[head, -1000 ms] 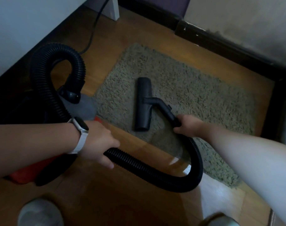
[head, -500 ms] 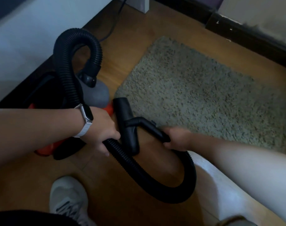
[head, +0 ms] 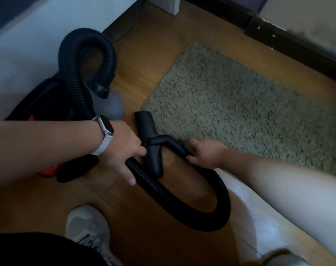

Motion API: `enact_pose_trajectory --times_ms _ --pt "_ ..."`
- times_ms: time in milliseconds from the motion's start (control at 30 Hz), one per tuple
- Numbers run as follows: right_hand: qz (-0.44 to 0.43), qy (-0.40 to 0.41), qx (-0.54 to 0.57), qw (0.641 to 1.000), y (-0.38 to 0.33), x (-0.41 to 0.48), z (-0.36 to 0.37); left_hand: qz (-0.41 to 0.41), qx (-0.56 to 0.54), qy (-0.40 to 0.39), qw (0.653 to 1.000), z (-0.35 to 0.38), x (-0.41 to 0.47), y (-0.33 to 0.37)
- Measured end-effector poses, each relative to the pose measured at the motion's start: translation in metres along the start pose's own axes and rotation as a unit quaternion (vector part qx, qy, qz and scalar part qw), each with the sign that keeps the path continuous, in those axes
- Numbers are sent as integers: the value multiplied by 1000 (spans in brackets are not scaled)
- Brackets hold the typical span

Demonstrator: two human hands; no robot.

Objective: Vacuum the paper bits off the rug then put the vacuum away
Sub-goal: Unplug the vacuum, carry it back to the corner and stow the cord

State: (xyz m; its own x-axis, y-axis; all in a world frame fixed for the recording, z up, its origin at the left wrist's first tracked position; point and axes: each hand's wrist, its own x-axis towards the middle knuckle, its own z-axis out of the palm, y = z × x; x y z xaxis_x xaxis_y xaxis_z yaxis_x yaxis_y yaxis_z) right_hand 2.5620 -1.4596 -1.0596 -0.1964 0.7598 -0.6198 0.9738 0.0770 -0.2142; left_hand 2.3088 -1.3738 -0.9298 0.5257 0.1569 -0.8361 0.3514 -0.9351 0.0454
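The black vacuum nozzle (head: 149, 143) lies on the wooden floor just off the left edge of the shaggy grey-green rug (head: 238, 106). My right hand (head: 205, 152) grips the curved black neck behind the nozzle. My left hand (head: 123, 150), a watch on its wrist, holds the ribbed black hose (head: 175, 196), which loops across the floor in front of me. The hose also arches up at the left and plugs into the orange, black and grey vacuum body (head: 54, 116). No paper bits show on the rug.
A white wall or cabinet side (head: 38, 45) stands close behind the vacuum at the left. A dark skirting board (head: 297, 45) runs along the far side of the rug. My shoe (head: 86, 231) is on the floor below the hose. A cable (head: 128, 25) trails at the back.
The nozzle came off the rug toward me and to the left, onto the bare floor beside the vacuum body. Both hands kept their hold and moved closer together.
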Motion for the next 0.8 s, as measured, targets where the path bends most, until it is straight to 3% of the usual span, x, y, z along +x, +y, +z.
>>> enact_pose_trajectory --times_ms 200,500,600,800 --pt "-11 83 19 996 1 8 -37 15 -13 168 986 -19 15 -20" --pt "-21 180 8 983 1 24 -104 -95 22 290 952 -37 29 -72" --pt "-5 188 38 981 -8 12 -130 -117 2 314 942 -45 17 -82" --pt "36 148 81 985 -39 -47 -218 -122 -92 284 946 -90 -56 -83"
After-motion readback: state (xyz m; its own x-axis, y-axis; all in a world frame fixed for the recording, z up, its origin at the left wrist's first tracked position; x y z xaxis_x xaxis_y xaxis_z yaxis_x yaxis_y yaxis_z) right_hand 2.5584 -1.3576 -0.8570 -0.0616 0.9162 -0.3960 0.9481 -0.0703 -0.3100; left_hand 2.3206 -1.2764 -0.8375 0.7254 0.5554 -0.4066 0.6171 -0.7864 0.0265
